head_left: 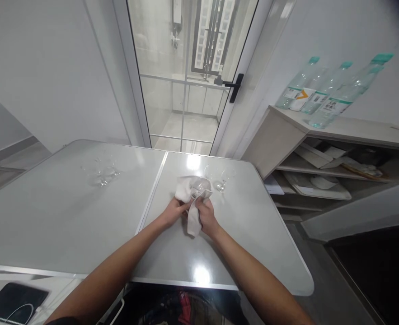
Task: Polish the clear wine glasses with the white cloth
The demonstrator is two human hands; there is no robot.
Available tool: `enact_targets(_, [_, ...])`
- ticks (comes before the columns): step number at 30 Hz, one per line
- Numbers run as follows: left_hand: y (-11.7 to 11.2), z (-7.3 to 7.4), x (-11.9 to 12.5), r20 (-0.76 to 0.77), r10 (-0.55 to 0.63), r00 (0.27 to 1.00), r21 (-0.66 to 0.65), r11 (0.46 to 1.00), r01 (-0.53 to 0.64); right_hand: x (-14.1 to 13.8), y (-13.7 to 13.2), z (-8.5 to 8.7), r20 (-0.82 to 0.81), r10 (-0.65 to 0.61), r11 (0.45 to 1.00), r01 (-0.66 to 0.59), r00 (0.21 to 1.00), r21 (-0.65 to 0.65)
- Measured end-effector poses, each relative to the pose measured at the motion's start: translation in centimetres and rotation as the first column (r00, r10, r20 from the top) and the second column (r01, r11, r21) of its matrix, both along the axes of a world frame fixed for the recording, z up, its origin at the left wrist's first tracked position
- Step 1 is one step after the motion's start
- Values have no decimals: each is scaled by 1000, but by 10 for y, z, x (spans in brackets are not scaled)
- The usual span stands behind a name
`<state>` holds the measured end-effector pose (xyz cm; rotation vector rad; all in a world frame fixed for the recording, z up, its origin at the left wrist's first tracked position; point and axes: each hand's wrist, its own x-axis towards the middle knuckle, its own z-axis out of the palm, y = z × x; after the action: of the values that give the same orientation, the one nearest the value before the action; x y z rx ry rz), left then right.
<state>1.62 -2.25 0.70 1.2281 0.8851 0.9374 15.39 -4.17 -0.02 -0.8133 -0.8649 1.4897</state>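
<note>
I see a person at the table [77, 225], with both forearms stretched forward over it. The left hand [176, 211] has its fingers closed on the white cloth [194, 221] at the lower left side. The right hand [206, 216] also grasps the cloth, from the other side, and one end hangs down between the hands. Inside the cloth, between the hands and above the table, there is a clear glass [198, 187]; whether the fingers touch it directly, I cannot tell. Just beyond the cloth, to the right, more glassware [221, 185] stands on the table. Other glasses [103, 181] are well apart, on the left half. At the right, bottles [336, 106] stand on the shelf [283, 140].
</note>
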Motion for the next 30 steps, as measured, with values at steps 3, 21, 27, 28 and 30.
enact_targets(3, [-3, 0, -1, -46, 24, 999, 131, 991, -17, 4, 11, -9, 80, -129, 989, 123, 988, 79])
enact_targets(21, [11, 19, -22, 182, 176, 968, 164, 965, -206, 9, 8, -2, 279, 357, 933, -353, 892, -65])
enact_targets(27, [11, 20, -15, 254, 288, 923, 169, 927, -336, 5, 9, 4, 727, -15, 946, -226, 686, 233])
enact_targets(28, [12, 20, -15, 263, 300, 917, 159, 924, -348, 4, 9, 4, 728, -31, 948, -210, 684, 238])
enact_targets(30, [12, 20, -17, 282, 302, 911, 133, 928, -349, 2, 8, 7, 639, 55, 962, -213, 767, 173])
